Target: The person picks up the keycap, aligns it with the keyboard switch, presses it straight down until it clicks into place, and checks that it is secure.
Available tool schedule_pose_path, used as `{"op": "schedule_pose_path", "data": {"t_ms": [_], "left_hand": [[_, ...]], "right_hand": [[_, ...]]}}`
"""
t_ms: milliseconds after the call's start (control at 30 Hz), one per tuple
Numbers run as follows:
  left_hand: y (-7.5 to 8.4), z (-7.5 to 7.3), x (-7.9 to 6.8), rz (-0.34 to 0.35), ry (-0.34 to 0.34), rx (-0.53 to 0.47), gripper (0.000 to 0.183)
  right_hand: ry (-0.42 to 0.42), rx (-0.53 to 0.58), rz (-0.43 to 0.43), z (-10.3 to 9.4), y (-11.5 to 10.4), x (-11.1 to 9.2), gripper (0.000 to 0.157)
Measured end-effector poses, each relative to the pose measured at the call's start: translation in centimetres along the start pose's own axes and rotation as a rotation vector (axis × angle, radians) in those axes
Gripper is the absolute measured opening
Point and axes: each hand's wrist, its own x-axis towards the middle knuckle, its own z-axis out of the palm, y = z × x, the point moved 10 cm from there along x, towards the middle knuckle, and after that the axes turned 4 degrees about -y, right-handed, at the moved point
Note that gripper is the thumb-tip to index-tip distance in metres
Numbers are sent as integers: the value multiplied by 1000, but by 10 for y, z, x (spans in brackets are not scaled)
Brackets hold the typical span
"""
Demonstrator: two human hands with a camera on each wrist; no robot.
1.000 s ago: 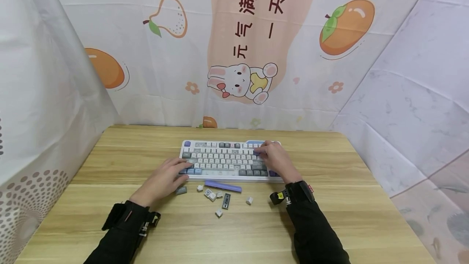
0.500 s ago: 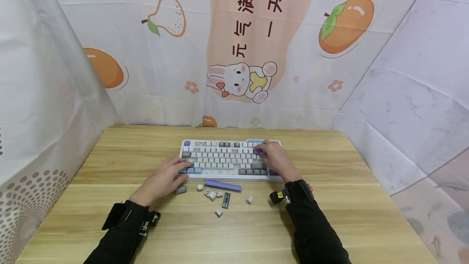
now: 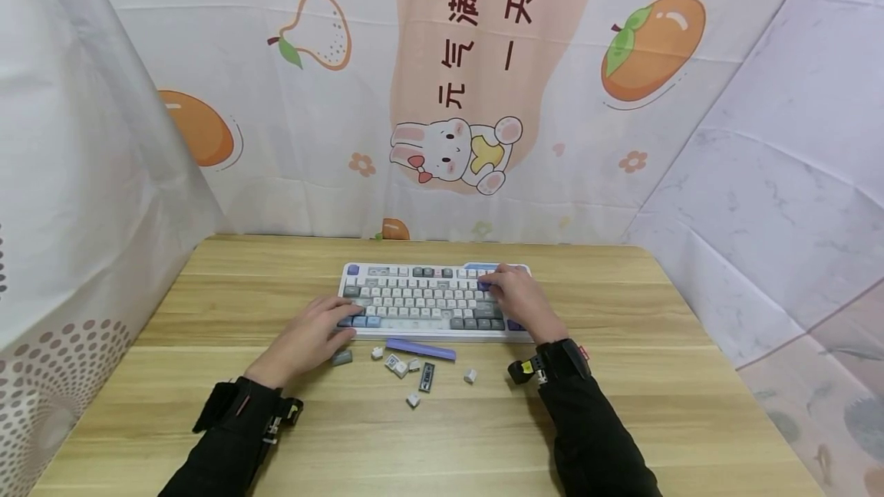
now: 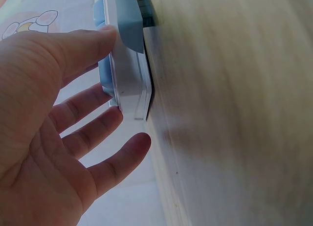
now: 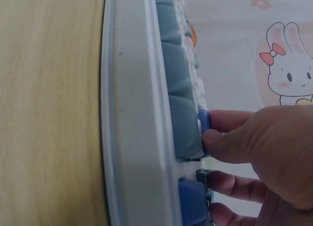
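Note:
A white keyboard (image 3: 414,334) with white, grey, blue and purple keycaps lies on the wooden table. My left hand (image 3: 308,341) rests on its left end, fingers fairly straight, the thumb touching the front edge in the left wrist view. At the upper right of the keyboard, my right hand (image 3: 519,296) pinches a purple-blue keycap (image 5: 204,119) between thumb and index finger. That keycap sits among the other keys; whether it is fully seated cannot be told. The right hand's other fingers touch keys nearby.
In front of the keyboard lie a long purple keycap (image 3: 420,350), a grey keycap (image 3: 341,358) beside the left thumb, a dark patterned keycap (image 3: 427,377) and several small white keycaps (image 3: 399,368). A printed curtain (image 3: 311,121) hangs behind the table (image 3: 387,451).

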Motion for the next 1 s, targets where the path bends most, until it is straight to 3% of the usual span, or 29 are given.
{"op": "schedule_pose_path", "data": {"t_ms": [433, 1000], "left_hand": [[0, -1, 0, 4, 3, 7, 39], [0, -1, 0, 6, 9, 4, 40]], "right_hand": [[-1, -4, 59, -1, -1, -1, 29], [14, -95, 85, -1, -3, 0, 30]]}}
